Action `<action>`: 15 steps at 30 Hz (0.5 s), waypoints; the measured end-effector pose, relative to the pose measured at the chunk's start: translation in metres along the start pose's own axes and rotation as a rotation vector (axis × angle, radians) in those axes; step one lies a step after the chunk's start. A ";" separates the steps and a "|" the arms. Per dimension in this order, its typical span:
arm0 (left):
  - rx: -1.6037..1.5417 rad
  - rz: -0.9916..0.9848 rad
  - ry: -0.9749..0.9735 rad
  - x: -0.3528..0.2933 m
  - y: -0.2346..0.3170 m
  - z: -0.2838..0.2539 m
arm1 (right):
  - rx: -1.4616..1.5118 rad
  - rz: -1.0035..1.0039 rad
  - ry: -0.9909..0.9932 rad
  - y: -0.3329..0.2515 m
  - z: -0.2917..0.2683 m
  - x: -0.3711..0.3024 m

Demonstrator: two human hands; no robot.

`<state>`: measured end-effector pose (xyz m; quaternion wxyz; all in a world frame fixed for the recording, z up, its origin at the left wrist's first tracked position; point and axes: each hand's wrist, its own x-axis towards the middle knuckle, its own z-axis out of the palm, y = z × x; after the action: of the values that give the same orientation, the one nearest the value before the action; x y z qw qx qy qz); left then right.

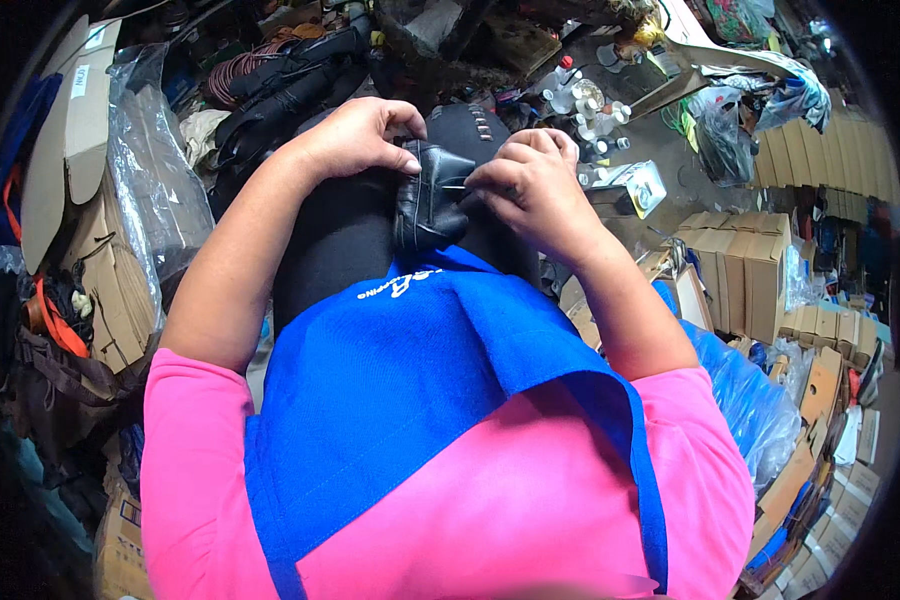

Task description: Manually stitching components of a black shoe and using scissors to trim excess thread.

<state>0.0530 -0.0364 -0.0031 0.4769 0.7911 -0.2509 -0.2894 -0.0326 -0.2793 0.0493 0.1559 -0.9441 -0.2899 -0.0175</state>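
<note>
A small black leather piece (440, 190), folded and pouch-like with a seam across it, rests on my lap over dark trousers. The upper left edge of it is pinched between the thumb and fingers of my left hand (375, 140). My right hand (530, 180) is closed at the leather's right side, gripping a thin shiny needle-like tool (454, 187) whose end meets the leather. Most of that tool is hidden in my fingers, so its exact kind cannot be told. A blue apron (400, 370) covers my front, just below the leather.
Cardboard sheets (95, 120) and clear plastic (155, 190) stand close on my left. Small bottles (585, 100) cluster on the floor ahead to the right. Cardboard boxes (740, 270) and blue plastic sheeting (735, 385) lie at my right. Dark bundles (290, 90) sit beyond my left hand.
</note>
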 end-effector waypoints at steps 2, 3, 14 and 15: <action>0.021 -0.034 -0.003 -0.001 0.004 0.000 | -0.034 0.007 0.005 0.002 0.003 0.002; 0.022 -0.035 -0.001 -0.002 0.004 0.000 | -0.027 0.047 0.022 0.003 0.002 0.005; 0.065 -0.024 0.005 -0.005 0.009 -0.001 | -0.083 -0.013 -0.001 -0.001 -0.001 0.013; 0.065 -0.024 0.006 -0.005 0.009 -0.001 | -0.080 -0.016 -0.017 -0.002 -0.003 0.015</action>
<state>0.0492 -0.0362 0.0065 0.4482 0.8099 -0.2495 -0.2845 -0.0211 -0.2703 0.0548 0.1151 -0.9473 -0.2980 -0.0222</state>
